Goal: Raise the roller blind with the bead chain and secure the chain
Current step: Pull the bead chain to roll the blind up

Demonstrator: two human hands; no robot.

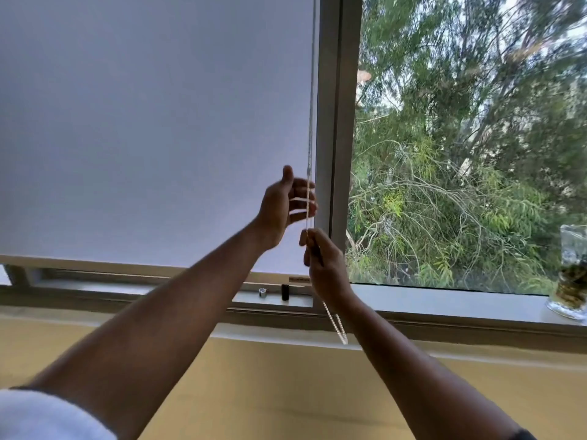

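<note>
Two bare hands work a thin white bead chain (309,131) hanging at the right edge of a pale grey fabric roller blind (152,122), lowered almost to the sill. The right hand (324,262) pinches the chain shut; the left hand (286,206) is spread loosely around it above. The chain looks light, limp and slippery; grip firmly between beads.

This is looking like a room in a home, seen at its window. A white roller blind (152,128) is covering the left pane, while green trees (470,147) are showing through the bare right pane, and a yellow wall (286,382) is running below the sill (444,301). A glass vase (571,274) is standing on that sill at the right edge, which is suggesting a lived-in place.
</note>
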